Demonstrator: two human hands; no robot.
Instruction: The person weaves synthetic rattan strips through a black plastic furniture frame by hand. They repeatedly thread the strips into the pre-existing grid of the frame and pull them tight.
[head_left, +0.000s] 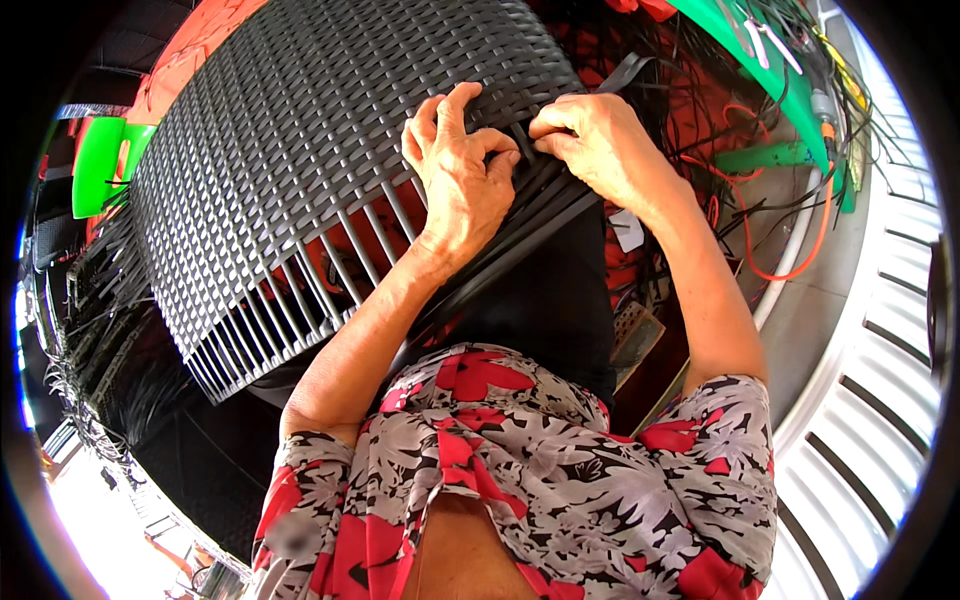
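We have the woven panel (330, 110) before us as the biggest thing, dark and closely interlaced, tilted across the lap and filling the upper left and centre of the view. Along its near side a band of bare rods (345, 250) shows gaps with red behind, so the weave there looks unfinished. We judge that each row there needs an even over-and-under, pushed up snug against the last full row without bending the rods out of line.

Below the hands, a bundle of loose dark strips (545, 215) slants down toward the lower left. We do well to draw one strip clear and flat, since a twist or a snag in the bundle would likely show in the weave.

Our left hand (460, 175) lies over the panel's near edge, fingers bent and apart, thumb close to the forefinger; we cannot tell whether it grips anything. It seems well placed to steady the rods. Our right hand (600, 140) is just beside it, at the panel's right end, thumb and forefinger nearly together; whether a strip sits between them, we cannot tell. Small, even pulls should serve best there.
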